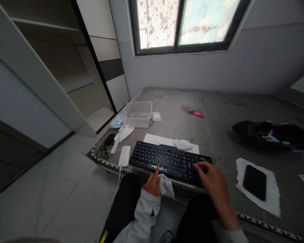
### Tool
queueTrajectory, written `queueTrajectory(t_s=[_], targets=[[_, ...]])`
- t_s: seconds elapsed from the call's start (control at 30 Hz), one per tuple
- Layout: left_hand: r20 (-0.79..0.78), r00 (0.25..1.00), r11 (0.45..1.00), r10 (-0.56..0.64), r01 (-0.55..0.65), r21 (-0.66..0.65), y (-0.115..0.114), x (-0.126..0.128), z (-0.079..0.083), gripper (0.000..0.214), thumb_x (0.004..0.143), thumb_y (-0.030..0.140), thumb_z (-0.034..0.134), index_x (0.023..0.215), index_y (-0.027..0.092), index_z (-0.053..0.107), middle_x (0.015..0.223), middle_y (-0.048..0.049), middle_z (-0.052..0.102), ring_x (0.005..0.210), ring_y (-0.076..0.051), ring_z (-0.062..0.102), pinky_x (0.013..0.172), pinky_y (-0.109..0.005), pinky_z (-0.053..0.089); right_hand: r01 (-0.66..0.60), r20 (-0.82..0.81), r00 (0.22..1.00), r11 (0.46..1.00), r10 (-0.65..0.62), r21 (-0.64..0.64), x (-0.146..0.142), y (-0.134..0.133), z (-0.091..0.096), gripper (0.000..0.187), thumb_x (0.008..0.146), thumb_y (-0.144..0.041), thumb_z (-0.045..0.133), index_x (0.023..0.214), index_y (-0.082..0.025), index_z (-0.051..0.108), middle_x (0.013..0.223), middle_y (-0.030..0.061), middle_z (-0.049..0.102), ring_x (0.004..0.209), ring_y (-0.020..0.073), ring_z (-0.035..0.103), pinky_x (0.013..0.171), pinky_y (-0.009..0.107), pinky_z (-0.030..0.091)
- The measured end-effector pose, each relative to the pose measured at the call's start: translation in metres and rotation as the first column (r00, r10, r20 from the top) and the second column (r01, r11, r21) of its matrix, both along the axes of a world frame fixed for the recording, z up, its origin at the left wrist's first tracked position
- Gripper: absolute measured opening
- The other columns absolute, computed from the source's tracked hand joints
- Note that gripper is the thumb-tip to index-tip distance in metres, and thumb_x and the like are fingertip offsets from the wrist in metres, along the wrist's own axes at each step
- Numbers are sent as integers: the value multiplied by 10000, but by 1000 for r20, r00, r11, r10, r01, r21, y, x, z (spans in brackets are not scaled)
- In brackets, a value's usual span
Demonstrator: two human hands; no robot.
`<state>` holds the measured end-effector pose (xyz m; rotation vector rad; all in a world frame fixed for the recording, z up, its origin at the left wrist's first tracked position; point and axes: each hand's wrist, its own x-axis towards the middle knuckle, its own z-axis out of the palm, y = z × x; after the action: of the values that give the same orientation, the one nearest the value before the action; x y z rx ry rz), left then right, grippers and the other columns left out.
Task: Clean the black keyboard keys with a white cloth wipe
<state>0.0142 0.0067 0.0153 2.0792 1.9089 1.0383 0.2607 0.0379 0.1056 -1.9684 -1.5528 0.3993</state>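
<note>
A black keyboard (167, 160) lies at the near edge of a grey mattress (218, 111), on a white sheet of paper (152, 138). My left hand (153, 182) grips a crumpled white wipe (166, 185) and presses it against the keyboard's front edge near the middle. My right hand (212, 179) rests on the keyboard's right end, fingers curled over the keys, steadying it. Another crumpled white wipe (182, 144) sits just behind the keyboard.
A clear plastic tub (138, 114), small packets (156, 116), a white power bank (124, 156) and a black mouse (109, 139) lie left. A red packet (194, 112) lies farther back. A black phone (254, 182) rests on a white cloth (273, 195) right, dark clothing (273, 133) behind.
</note>
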Motion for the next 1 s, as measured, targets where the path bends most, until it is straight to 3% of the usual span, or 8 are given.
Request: queueTrajectory(t_s=[0.1,0.2,0.33,0.43,0.57,0.77,0.9,1.0], targets=[[45,999,999,-23,22,34,1,1,-4,429,1022,258,337,1378,203,570,1130,-92,750,929,-157,731,673,-183,583,-49,92,994,997,55,-66,11,4,7,261,878,-431,506,849,-251,693,871,48,731,767,250,670,685,346,452],[99,993,995,-68,60,81,3,3,-6,438,1028,259,307,1354,196,592,1170,-86,742,973,-143,725,752,-177,581,-180,151,969,978,195,-109,13,25,22,241,888,-400,521,883,-253,713,903,51,738,813,248,676,724,344,459],[159,983,992,-94,80,93,5,9,-6,420,1025,264,331,1326,193,615,1165,-81,745,944,-130,733,760,-157,575,-368,196,898,917,393,-152,-2,67,36,238,911,-361,548,989,-231,731,965,67,738,877,235,671,798,327,461],[194,974,991,-117,100,93,6,12,-6,407,1021,241,346,1319,184,617,1169,-80,745,945,-127,735,791,-156,573,-422,256,848,884,464,-203,-20,92,32,228,920,-326,570,1032,-219,737,984,78,734,890,228,670,801,312,457],[239,962,991,-130,117,70,7,13,-9,399,1014,221,349,1312,170,610,1180,-98,742,988,-145,731,803,-174,586,-414,277,833,872,479,-262,-33,101,18,202,915,-347,602,936,-212,751,947,83,732,878,239,669,780,316,459],[299,947,991,-113,86,104,4,14,-8,365,997,185,378,1260,197,631,1120,-83,765,983,-154,738,805,-194,598,-409,153,880,881,450,-237,-29,97,5,204,895,-334,613,978,-218,760,936,72,742,869,237,671,816,329,470],[297,953,996,-61,38,81,2,14,-6,345,1013,251,383,1194,198,671,1057,-93,782,914,-158,754,739,-186,603,-439,111,873,865,474,-244,-24,102,9,229,917,-351,573,948,-240,771,945,60,752,881,234,675,819,328,466],[278,960,998,-29,15,55,2,13,-8,347,1018,308,390,1145,217,699,1012,-81,791,880,-156,760,711,-181,605,-406,181,876,886,448,-226,-16,120,20,232,918,-365,567,941,-251,767,915,47,752,817,222,673,763,321,461]])
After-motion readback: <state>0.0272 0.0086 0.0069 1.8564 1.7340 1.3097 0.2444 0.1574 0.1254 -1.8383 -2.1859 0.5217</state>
